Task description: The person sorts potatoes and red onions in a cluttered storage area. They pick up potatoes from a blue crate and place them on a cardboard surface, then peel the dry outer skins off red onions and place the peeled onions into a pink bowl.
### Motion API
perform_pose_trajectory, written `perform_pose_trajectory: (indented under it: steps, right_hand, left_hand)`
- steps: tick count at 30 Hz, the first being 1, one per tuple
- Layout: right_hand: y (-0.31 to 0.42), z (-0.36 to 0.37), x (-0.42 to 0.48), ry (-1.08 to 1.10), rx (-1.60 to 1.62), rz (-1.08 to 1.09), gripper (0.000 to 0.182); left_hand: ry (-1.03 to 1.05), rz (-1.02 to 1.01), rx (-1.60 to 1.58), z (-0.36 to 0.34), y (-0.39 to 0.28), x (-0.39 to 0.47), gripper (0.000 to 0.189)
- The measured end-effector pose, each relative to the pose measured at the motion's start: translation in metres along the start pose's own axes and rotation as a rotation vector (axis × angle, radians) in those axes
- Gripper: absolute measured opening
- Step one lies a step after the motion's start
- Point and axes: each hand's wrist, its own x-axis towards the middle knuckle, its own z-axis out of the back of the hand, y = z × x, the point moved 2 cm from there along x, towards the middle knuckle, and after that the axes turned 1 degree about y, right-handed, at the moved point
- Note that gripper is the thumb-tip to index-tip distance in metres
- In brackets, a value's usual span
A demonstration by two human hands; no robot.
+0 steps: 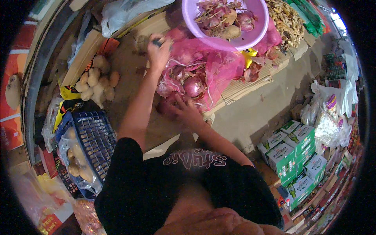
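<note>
A pink mesh bag [224, 70] of red onions [194, 86] lies on cardboard in front of me. My left hand [160, 51], blurred, is at the bag's upper left, its fingers curled around a small dark object [157, 42] that I cannot identify. At the near edge of the bag my right hand [188, 113] rests with fingers spread on onions; part of what lies under it is hidden. A lilac plastic basin [261, 35] beyond the bag holds onions, loose skins and brownish tubers.
Potatoes [94, 77] lie left on the cardboard, above a blue plastic crate [95, 141] on its side. Ginger [289, 23] is heaped at the upper right, beside green netting [312, 22]. Green-and-white beer cartons [293, 152] are stacked on the right, near clear plastic bags [329, 126].
</note>
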Motion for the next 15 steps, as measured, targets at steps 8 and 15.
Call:
perform_pose_trajectory:
  steps: [8,15]
  right_hand:
    - [-0.025,0.052,-0.020,-0.208,0.280,0.147,0.065]
    - [-0.113,0.124,-0.046,-0.584,0.430,-0.163,0.038]
  left_hand:
    - [0.080,0.080,0.224,-0.173,-0.014,0.103,0.061]
    - [0.289,0.229,0.071,-0.200,-0.056,0.124,0.102]
